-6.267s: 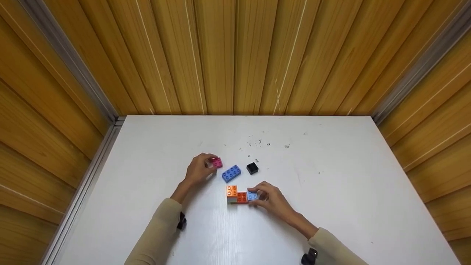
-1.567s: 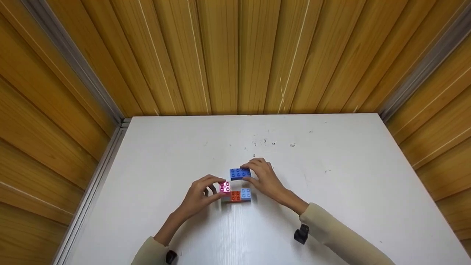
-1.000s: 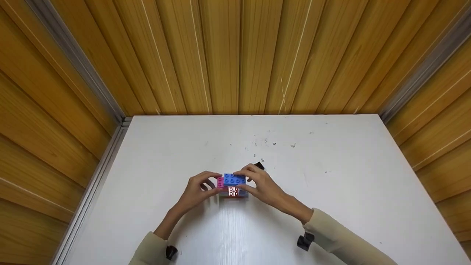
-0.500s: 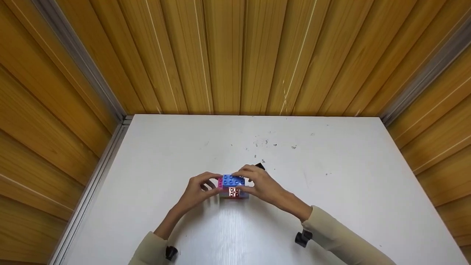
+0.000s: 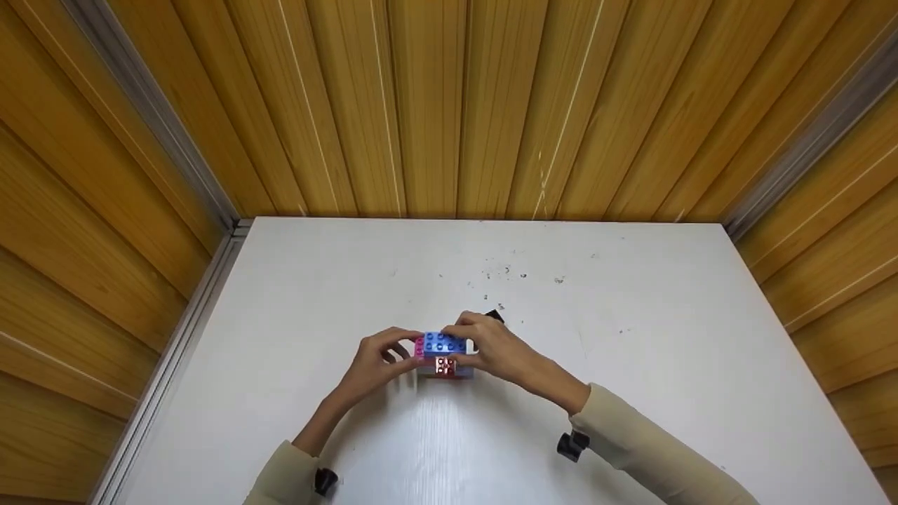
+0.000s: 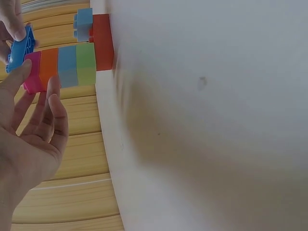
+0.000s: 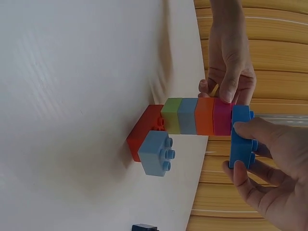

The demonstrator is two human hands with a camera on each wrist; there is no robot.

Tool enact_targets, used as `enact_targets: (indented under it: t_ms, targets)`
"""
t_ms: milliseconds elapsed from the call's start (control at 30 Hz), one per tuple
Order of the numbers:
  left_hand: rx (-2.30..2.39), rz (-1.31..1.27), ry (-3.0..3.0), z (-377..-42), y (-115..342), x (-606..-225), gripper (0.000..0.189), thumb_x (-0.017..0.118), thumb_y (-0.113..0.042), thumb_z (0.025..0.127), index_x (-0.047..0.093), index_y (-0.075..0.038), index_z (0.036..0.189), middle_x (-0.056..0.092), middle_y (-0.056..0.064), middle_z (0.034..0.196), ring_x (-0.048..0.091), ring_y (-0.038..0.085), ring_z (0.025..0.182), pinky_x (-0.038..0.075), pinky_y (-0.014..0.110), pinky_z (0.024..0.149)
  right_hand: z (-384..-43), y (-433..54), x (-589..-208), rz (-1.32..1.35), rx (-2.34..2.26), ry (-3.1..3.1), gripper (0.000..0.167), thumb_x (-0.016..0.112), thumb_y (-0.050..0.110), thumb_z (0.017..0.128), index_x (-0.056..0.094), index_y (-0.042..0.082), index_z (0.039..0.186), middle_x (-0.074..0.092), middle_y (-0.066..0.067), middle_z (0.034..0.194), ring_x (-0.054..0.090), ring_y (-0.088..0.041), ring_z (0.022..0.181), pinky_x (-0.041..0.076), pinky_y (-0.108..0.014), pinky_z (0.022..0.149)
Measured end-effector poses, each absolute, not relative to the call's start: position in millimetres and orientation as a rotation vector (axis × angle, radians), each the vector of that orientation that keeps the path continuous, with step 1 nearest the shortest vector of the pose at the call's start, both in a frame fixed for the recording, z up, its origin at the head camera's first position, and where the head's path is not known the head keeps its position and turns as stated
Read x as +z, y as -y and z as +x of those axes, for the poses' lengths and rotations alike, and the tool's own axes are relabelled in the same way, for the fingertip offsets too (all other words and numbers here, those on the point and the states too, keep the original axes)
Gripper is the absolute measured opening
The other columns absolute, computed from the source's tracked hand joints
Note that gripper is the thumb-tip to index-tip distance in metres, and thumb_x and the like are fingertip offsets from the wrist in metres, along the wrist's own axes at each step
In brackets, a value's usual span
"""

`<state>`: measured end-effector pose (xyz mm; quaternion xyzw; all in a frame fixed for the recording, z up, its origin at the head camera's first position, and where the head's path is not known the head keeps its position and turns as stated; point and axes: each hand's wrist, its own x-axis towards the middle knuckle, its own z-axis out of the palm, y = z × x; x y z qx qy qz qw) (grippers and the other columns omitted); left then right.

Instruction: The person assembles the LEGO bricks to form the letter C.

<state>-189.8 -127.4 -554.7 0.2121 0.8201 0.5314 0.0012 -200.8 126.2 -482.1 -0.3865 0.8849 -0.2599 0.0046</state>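
A red brick (image 7: 146, 130) lies on the table with a light blue brick (image 7: 155, 153) at one end. Its other end carries a column of a green brick (image 7: 171, 116), a second light blue brick (image 7: 187, 116), an orange brick (image 7: 204, 116) and a pink brick (image 7: 222, 117). My left hand (image 5: 375, 363) pinches the column's top at the pink brick between thumb and fingers. Over the pink brick, my right hand (image 5: 501, 352) grips a long blue brick (image 5: 445, 342) that overhangs toward the right. Whether its studs are fully joined I cannot tell.
Just behind my right hand sits a black brick (image 5: 495, 315), partly hidden in the head view. The white table (image 5: 631, 294) has small dark marks toward the back. Wood-patterned walls (image 5: 421, 105) enclose its back and sides.
The pink brick has gone from the table onto the orange one. My right hand has carried the long blue brick from the table onto the column's top. The last half second shows almost no motion.
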Motion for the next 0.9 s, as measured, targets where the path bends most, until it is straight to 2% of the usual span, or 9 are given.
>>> enact_targets:
  t_ms: [200,333,633,767,900]
  targets:
    - [1.715,0.606,-2.557,-185.9,127.3,-554.7,0.038,0.081,-0.015,0.087,0.072,-0.011,0.123,0.073,0.010,0.115,0.069,0.017,0.083,0.054,0.023,0.069,-203.4,-122.8,-484.9,-1.204,-0.881,-2.729,0.035,0.080,0.010,0.087,0.074,0.003,0.120,0.069,-0.011,0.102,0.067,-0.020,0.089,0.056,-0.020,0.073]
    - [1.722,0.593,-2.576,-181.2,133.2,-554.6,0.038,0.082,-0.015,0.087,0.072,-0.012,0.123,0.073,0.009,0.114,0.069,0.015,0.081,0.054,0.023,0.068,-201.6,-117.3,-488.1,-1.208,-0.911,-2.714,0.035,0.080,0.011,0.087,0.074,0.003,0.121,0.069,-0.010,0.102,0.066,-0.019,0.090,0.056,-0.019,0.074]
    - [1.721,0.586,-2.583,-182.0,130.1,-559.5,0.039,0.081,-0.018,0.087,0.070,-0.013,0.125,0.072,0.008,0.115,0.068,0.009,0.080,0.055,0.023,0.068,-197.7,-122.1,-495.6,-1.147,-0.892,-2.823,0.038,0.082,0.019,0.087,0.074,0.010,0.123,0.071,-0.006,0.107,0.068,-0.019,0.095,0.057,-0.029,0.082]
    - [1.707,0.590,-2.595,-184.2,126.6,-558.0,0.040,0.082,-0.020,0.087,0.070,-0.015,0.125,0.072,0.007,0.116,0.068,0.008,0.081,0.056,0.023,0.069,-200.5,-132.0,-497.7,-1.099,-1.005,-2.775,0.042,0.076,0.026,0.093,0.069,0.012,0.132,0.074,-0.005,0.117,0.070,-0.021,0.105,0.058,-0.035,0.090]
    - [1.679,0.605,-2.591,-186.4,122.0,-555.7,0.040,0.081,-0.021,0.088,0.070,-0.016,0.126,0.072,0.007,0.118,0.067,0.008,0.081,0.056,0.023,0.071,-207.3,-155.9,-497.3,-1.022,-1.154,-2.721,0.045,0.068,0.028,0.099,0.063,0.009,0.140,0.073,-0.009,0.125,0.071,-0.026,0.110,0.058,-0.042,0.095]
